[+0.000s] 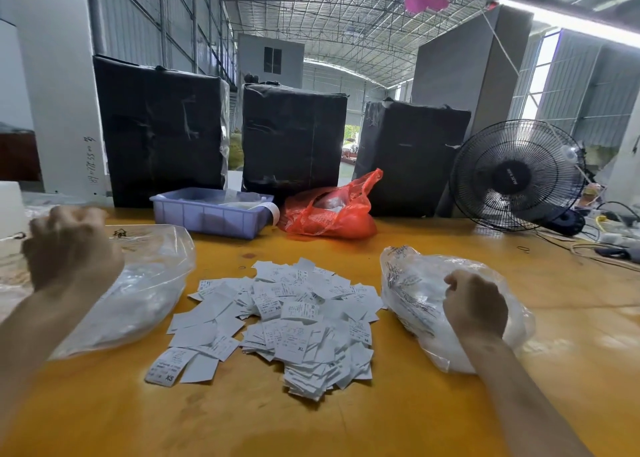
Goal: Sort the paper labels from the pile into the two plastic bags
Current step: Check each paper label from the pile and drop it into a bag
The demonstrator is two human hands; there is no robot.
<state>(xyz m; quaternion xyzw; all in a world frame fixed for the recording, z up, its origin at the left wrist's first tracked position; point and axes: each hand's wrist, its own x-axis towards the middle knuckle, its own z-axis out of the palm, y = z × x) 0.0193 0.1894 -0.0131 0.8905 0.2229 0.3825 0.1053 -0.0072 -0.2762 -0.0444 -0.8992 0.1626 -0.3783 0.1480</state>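
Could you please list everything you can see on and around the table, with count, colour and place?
paper labels: one loose pile, white, centre of the table
clear plastic bags: two; left bag and right bag flank the pile
table: one, yellow-orange
plastic tray: one, pale blue, behind the pile
red plastic bag: one, right of the tray
black-wrapped boxes: three, along the far edge
fan: one, black, far right
cables: several, beside the fan
left hand: fingers curled, raised over the left bag; contents of its grip hidden
right hand: fingers curled, on the right bag; whether it grips the plastic is unclear
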